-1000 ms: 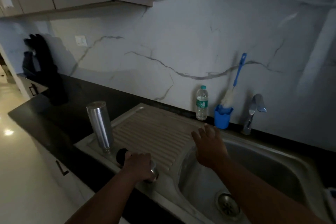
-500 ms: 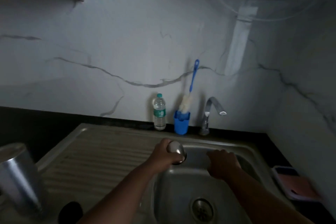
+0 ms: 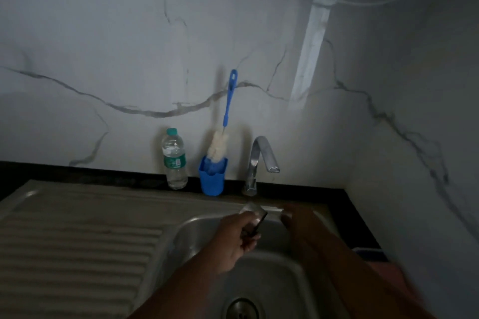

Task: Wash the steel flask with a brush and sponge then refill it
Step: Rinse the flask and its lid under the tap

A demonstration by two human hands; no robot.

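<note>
My left hand (image 3: 234, 237) grips a small steel lid (image 3: 252, 212) with a dark inside, held over the sink basin (image 3: 272, 280) just below the tap (image 3: 260, 158). My right hand (image 3: 298, 217) is blurred beside it at the basin's far rim, under the tap spout; how its fingers lie is unclear. A blue-handled bottle brush (image 3: 228, 111) with white bristles stands in a blue holder (image 3: 212, 180) against the wall. The steel flask body and a sponge are out of view.
A plastic water bottle (image 3: 174, 160) stands left of the brush holder. The ribbed drainboard (image 3: 77, 241) lies to the left and the drain (image 3: 242, 309) is at the bottom. A pinkish flat object (image 3: 375, 264) lies on the dark counter at right.
The view swung right, so the flask body left the frame. My left hand carried the lid from the drainboard to under the tap. My right hand moved up to the basin's far rim.
</note>
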